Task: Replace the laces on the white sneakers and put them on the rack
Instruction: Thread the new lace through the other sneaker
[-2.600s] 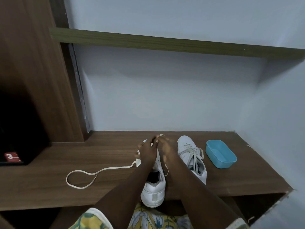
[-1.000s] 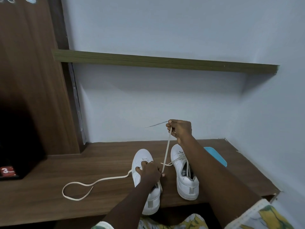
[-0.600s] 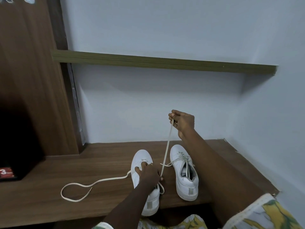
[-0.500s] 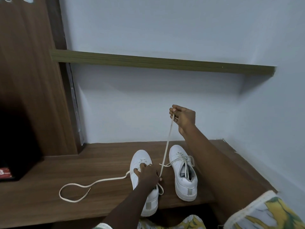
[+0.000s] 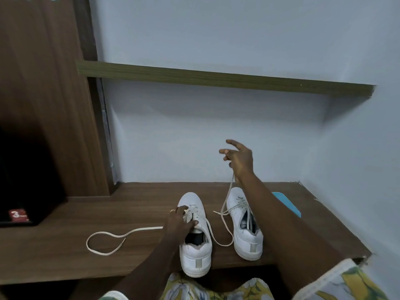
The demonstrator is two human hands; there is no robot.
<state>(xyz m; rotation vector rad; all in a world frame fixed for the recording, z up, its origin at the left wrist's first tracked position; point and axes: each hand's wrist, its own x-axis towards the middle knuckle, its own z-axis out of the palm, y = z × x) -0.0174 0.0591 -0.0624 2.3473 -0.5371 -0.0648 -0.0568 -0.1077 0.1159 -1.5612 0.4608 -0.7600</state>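
Loose lace (image 5: 108,239) trails left across the tabletop (image 5: 65,256), spare room there; my left hand (image 5: 180,223), fingers pressed on the tongue, pins the near sneaker (image 5: 195,254), heel over the front edge, likely steadying it for threading; right hand (image 5: 239,160), fingers spread, lace hanging beneath, whether gripped I cannot tell; second sneaker (image 5: 246,232) just beside, laced.

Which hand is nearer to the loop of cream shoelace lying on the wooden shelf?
Left. The left hand rests on the unlaced white sneaker, beside the loop of cream shoelace; the right hand is raised, farther right.
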